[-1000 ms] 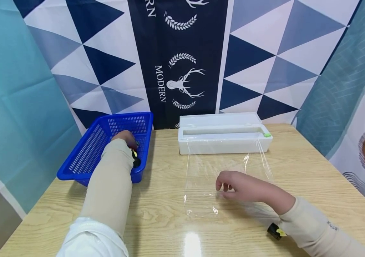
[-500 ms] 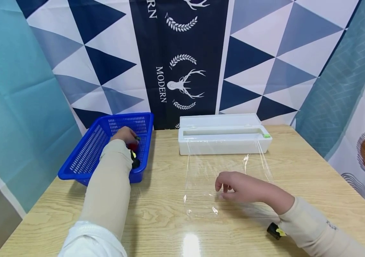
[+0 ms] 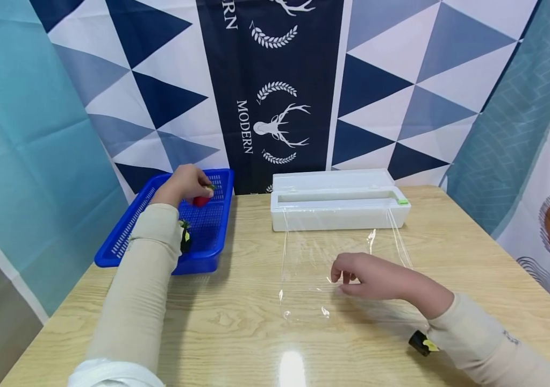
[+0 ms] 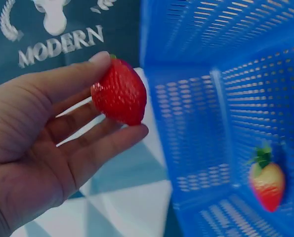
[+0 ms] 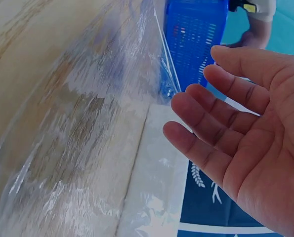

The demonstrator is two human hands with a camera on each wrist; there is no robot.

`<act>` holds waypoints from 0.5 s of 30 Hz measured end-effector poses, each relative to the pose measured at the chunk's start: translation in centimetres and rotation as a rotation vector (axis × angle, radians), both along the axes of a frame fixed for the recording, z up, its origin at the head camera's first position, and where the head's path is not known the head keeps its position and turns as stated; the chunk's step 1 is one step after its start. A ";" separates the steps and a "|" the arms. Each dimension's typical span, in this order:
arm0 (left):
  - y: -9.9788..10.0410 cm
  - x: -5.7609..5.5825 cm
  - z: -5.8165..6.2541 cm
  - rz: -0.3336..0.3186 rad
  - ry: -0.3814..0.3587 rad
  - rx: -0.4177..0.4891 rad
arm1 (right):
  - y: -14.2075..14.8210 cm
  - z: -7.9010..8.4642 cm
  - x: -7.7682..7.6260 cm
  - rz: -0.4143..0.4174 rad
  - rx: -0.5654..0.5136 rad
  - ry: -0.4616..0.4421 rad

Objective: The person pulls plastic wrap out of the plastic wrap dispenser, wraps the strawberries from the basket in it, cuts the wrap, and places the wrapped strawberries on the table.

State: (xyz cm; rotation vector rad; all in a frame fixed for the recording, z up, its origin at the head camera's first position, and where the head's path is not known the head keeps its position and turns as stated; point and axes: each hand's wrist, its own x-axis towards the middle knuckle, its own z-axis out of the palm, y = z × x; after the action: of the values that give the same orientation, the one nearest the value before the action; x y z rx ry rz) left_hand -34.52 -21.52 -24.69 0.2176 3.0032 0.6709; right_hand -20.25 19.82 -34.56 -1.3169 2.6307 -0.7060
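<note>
My left hand (image 3: pixel 184 184) pinches a red strawberry (image 4: pixel 121 93) between thumb and fingers, at the height of the blue basket's (image 3: pixel 204 262) back rim. A second strawberry (image 4: pixel 268 183), red with a pale top and green leaves, lies inside the basket in the left wrist view. Over the sheet of clear plastic wrap (image 3: pixel 304 285) hovers my right hand (image 3: pixel 373 277), its fingers loosely curved and holding nothing. The wrap runs forward over the table from a white wrap dispenser (image 3: pixel 340 219), whose lid stands raised.
Black wrist devices with yellow marks are strapped on both sleeves, the right one (image 3: pixel 420 343) close to the table. The wooden table (image 3: pixel 245 317) meets a patterned cloth backdrop (image 3: pixel 275 97) behind the basket and dispenser. A green tab (image 3: pixel 402 202) sits at the dispenser's right end.
From down inside the basket, my left hand has risen towards its back rim, bringing the red strawberry up with it. My right hand has stayed nearly still over the wrap.
</note>
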 end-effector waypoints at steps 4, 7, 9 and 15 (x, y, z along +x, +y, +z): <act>0.7 0.9 0.9 -0.057 0.041 -0.055 | 0.1 0.4 0.1 0.010 0.001 0.022; 1.2 1.6 1.2 -0.100 0.072 -0.085 | 0.1 0.7 0.2 0.000 0.003 0.014; 1.5 2.1 1.4 -0.134 0.096 -0.099 | 0.1 0.8 0.4 -0.007 0.005 0.009; 2.3 3.9 1.7 -0.217 0.145 -0.134 | 0.3 0.6 0.5 -0.008 0.010 0.014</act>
State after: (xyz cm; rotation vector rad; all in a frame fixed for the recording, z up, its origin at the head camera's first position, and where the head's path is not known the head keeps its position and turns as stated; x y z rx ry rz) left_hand -30.60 -19.20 -22.96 0.5988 3.0804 0.4503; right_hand -19.79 20.07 -33.93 -1.3143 2.6479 -0.6863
